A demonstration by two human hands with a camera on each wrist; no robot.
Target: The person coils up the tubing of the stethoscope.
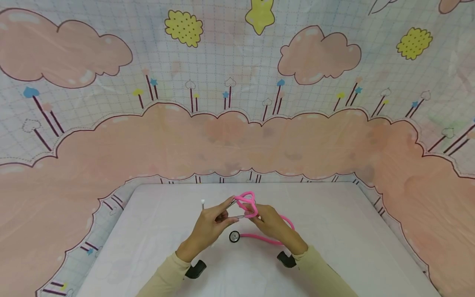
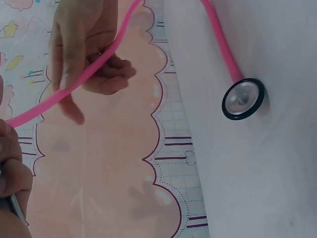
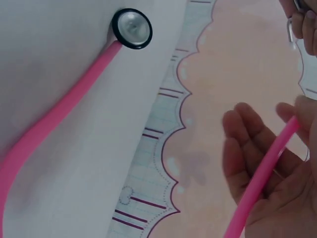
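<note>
A pink stethoscope (image 1: 261,238) with metal ear tubes is partly lifted off the white table. My left hand (image 1: 208,229) grips the metal ear tubes, and a white ear tip (image 1: 203,202) sticks up behind that hand. Close by on the right, my right hand (image 1: 272,222) holds the pink tubing near its fork. In the right wrist view, the tubing runs across the palm of the right hand (image 3: 272,193) to the thumb, while the other fingers are loosely bent. The round, black-rimmed chest piece (image 2: 242,99) lies on the table, its tubing trailing to the right.
The white table (image 1: 148,247) reaches back to a patterned cloth backdrop (image 1: 237,144) with clouds and stars. Black wrist-worn pieces (image 1: 196,269) show beneath both sleeves.
</note>
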